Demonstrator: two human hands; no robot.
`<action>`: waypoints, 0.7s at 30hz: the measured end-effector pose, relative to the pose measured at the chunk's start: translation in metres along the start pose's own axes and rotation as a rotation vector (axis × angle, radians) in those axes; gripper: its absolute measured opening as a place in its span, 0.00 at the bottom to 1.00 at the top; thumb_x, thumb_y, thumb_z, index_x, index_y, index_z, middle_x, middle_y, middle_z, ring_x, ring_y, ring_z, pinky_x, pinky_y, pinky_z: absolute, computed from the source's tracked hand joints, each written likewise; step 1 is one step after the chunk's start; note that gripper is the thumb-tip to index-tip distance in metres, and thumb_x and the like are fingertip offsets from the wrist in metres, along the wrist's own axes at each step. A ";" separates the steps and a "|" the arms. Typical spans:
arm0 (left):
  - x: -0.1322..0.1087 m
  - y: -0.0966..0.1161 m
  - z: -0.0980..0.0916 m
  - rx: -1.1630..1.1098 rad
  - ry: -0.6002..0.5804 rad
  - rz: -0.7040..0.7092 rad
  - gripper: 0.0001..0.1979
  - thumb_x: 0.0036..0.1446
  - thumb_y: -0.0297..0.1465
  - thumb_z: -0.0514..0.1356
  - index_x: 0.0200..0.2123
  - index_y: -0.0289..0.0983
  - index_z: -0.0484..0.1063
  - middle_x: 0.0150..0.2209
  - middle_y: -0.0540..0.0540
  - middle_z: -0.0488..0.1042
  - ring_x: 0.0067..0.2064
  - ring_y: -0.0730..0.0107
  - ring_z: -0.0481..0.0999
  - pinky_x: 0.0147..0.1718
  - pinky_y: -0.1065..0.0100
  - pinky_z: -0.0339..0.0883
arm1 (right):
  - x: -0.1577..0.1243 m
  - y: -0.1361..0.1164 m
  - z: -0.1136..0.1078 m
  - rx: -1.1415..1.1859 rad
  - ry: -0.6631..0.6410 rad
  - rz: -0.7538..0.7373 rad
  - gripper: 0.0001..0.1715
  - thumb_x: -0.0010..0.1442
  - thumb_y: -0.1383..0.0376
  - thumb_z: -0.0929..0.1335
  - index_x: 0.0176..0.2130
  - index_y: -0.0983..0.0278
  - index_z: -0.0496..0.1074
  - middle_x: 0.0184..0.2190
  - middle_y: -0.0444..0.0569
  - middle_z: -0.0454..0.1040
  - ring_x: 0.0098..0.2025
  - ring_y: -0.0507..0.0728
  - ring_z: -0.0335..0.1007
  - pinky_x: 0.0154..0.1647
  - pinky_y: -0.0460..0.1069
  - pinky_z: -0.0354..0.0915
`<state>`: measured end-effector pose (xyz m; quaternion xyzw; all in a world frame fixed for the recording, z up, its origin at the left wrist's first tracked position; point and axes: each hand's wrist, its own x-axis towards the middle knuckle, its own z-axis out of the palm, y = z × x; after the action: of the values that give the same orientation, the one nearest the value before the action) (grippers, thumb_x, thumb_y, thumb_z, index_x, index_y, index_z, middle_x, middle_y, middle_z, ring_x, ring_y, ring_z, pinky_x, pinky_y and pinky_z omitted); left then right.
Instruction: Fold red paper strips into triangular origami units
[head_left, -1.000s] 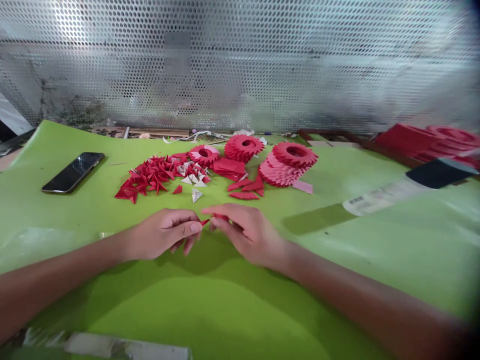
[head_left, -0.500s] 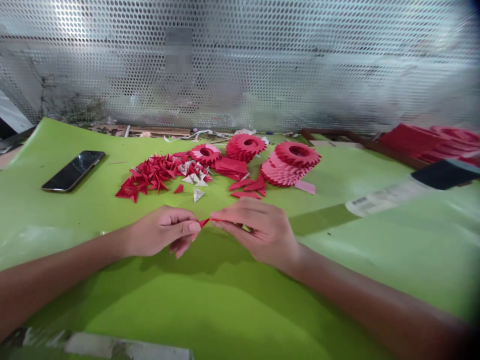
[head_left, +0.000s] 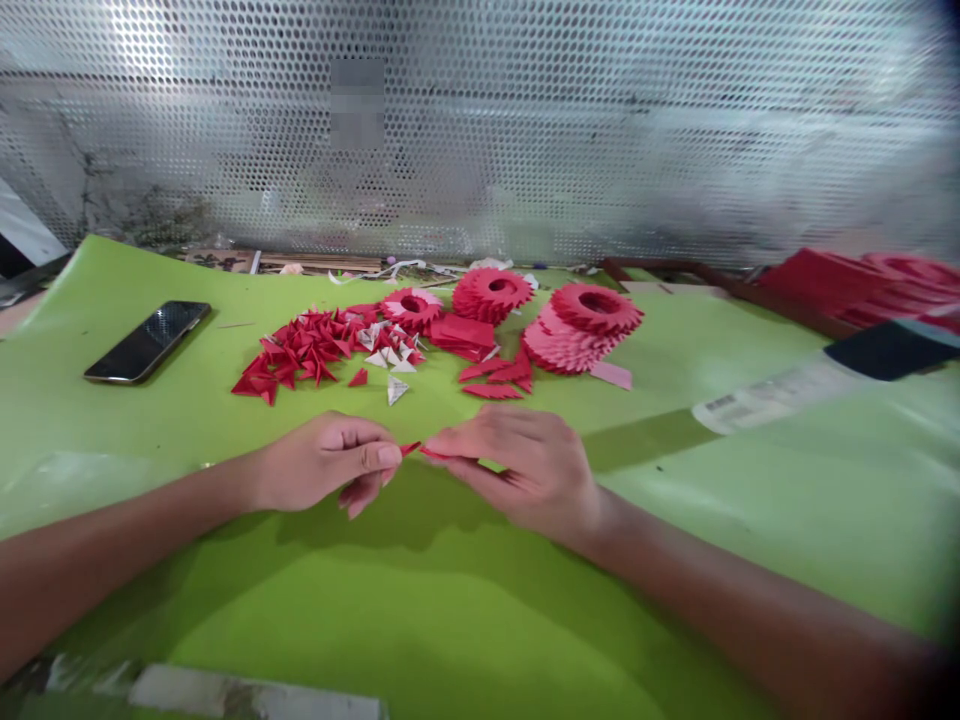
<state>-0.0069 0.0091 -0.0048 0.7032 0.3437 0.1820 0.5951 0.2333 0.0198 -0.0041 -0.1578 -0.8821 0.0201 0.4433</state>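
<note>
My left hand [head_left: 326,463] and my right hand [head_left: 517,465] meet over the green sheet [head_left: 420,600], both pinching one small red folded paper piece [head_left: 414,449] between their fingertips. Most of that piece is hidden by the fingers. Just beyond the hands lies a heap of red folded paper triangles [head_left: 300,350] with a few white ones [head_left: 390,360] mixed in. Behind them stand three red rings built from folded pieces: a small ring [head_left: 409,305], a middle ring [head_left: 491,292] and a stacked ring [head_left: 585,322].
A black phone [head_left: 146,342] lies at the far left. A flat stack of red paper [head_left: 459,332] sits among the rings. At the right a black and white long object [head_left: 817,372] juts in, with more red paper [head_left: 862,280] behind. A perforated metal screen [head_left: 480,130] closes the back.
My right hand has shifted slightly right and turned flatter over the red piece. My left hand has stayed in place with its pinch held.
</note>
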 end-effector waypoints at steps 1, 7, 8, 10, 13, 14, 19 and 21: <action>0.000 0.000 0.000 0.000 -0.001 -0.001 0.21 0.67 0.46 0.53 0.29 0.36 0.65 0.20 0.53 0.69 0.20 0.77 0.67 0.22 0.74 0.60 | 0.000 0.000 0.000 0.000 0.001 -0.003 0.06 0.62 0.71 0.72 0.40 0.64 0.76 0.33 0.44 0.83 0.28 0.49 0.77 0.30 0.45 0.71; 0.001 0.000 0.000 0.025 -0.010 -0.012 0.21 0.67 0.45 0.53 0.29 0.36 0.65 0.21 0.54 0.69 0.21 0.77 0.67 0.23 0.75 0.60 | -0.001 0.000 0.001 0.008 0.000 -0.011 0.06 0.61 0.72 0.73 0.41 0.65 0.76 0.32 0.45 0.83 0.29 0.49 0.77 0.30 0.45 0.71; 0.001 0.001 0.000 0.024 -0.010 -0.012 0.21 0.67 0.45 0.53 0.29 0.36 0.65 0.21 0.54 0.68 0.21 0.77 0.67 0.23 0.75 0.60 | -0.001 0.000 0.001 0.002 -0.009 -0.004 0.06 0.61 0.72 0.73 0.41 0.65 0.76 0.32 0.45 0.83 0.29 0.49 0.77 0.31 0.45 0.71; 0.003 0.001 0.000 0.025 -0.016 -0.008 0.21 0.67 0.45 0.52 0.28 0.36 0.65 0.21 0.54 0.68 0.21 0.77 0.67 0.23 0.75 0.60 | -0.001 0.000 0.001 -0.005 -0.019 0.003 0.06 0.62 0.72 0.72 0.41 0.65 0.77 0.32 0.44 0.83 0.30 0.49 0.77 0.32 0.45 0.71; 0.003 0.001 0.000 0.028 -0.022 0.003 0.21 0.68 0.45 0.52 0.28 0.36 0.64 0.21 0.54 0.68 0.21 0.77 0.67 0.23 0.74 0.61 | -0.001 0.000 0.001 0.011 -0.001 0.000 0.05 0.62 0.71 0.72 0.40 0.64 0.77 0.31 0.43 0.82 0.28 0.49 0.77 0.29 0.44 0.70; 0.002 0.001 0.000 0.029 -0.021 0.001 0.21 0.68 0.45 0.52 0.28 0.36 0.65 0.21 0.54 0.68 0.21 0.77 0.67 0.23 0.74 0.61 | -0.001 0.000 0.001 0.018 0.006 0.002 0.05 0.62 0.71 0.72 0.40 0.63 0.77 0.31 0.43 0.82 0.28 0.49 0.76 0.28 0.44 0.70; 0.000 0.001 -0.001 0.034 -0.021 -0.015 0.21 0.67 0.46 0.52 0.28 0.36 0.64 0.21 0.53 0.69 0.21 0.77 0.67 0.23 0.74 0.61 | 0.000 -0.001 -0.001 0.021 -0.004 0.013 0.07 0.61 0.72 0.72 0.41 0.64 0.77 0.32 0.44 0.82 0.29 0.50 0.77 0.30 0.45 0.70; 0.000 0.001 0.000 0.032 -0.023 -0.021 0.21 0.67 0.45 0.52 0.28 0.36 0.64 0.21 0.53 0.69 0.21 0.77 0.67 0.23 0.74 0.61 | 0.000 -0.001 -0.001 0.020 -0.001 0.004 0.06 0.61 0.72 0.72 0.40 0.64 0.77 0.32 0.45 0.82 0.29 0.50 0.77 0.29 0.44 0.70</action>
<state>-0.0069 0.0091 -0.0036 0.7109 0.3471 0.1625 0.5897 0.2337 0.0191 -0.0034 -0.1551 -0.8817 0.0301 0.4445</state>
